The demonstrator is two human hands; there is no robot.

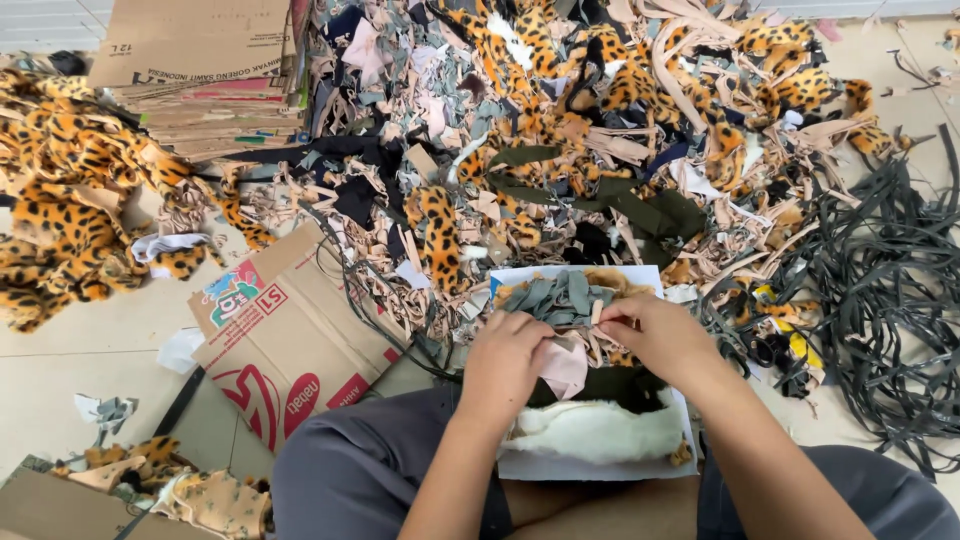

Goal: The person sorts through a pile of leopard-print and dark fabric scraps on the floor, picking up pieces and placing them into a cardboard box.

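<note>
My left hand (505,358) and my right hand (652,335) meet over a small heap of fabric scraps on a white sheet (590,465) lying across my lap. The left hand pinches a pale pink scrap (566,368). Fingers of the right hand close on a thin tan strip (597,312) at the heap's top. Grey-green scraps (560,296) lie just beyond my fingers. A piece of white fur (600,430) rests on the sheet nearest me, with dark olive cloth (610,384) behind it.
A big pile of mixed scraps and leopard-print plush (560,130) covers the floor ahead. Black strips (890,270) tangle at the right. Flattened cardboard (290,335) lies at left, stacked cardboard (200,80) farther back, more leopard plush (60,200) at far left.
</note>
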